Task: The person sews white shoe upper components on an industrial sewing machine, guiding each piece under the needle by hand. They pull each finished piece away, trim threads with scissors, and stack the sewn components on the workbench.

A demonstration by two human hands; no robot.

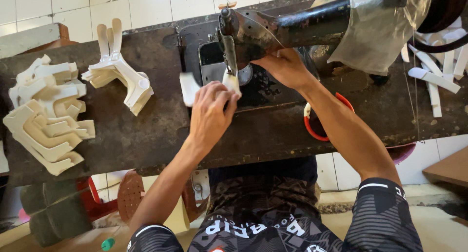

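Note:
My left hand pinches a white cut piece of material and holds it at the needle of an old black sewing machine. The piece's left end sticks out blurred beside my fingers. My right hand rests on the far side of the needle, under the machine's arm, fingers against the same white piece. Most of the piece is hidden by my hands.
Stacks of cream cut pieces lie at the left of the dark worn table, with another pile nearer the machine. White strips lie at the right. A clear plastic bag drapes the machine. Red-handled scissors sit under my right forearm.

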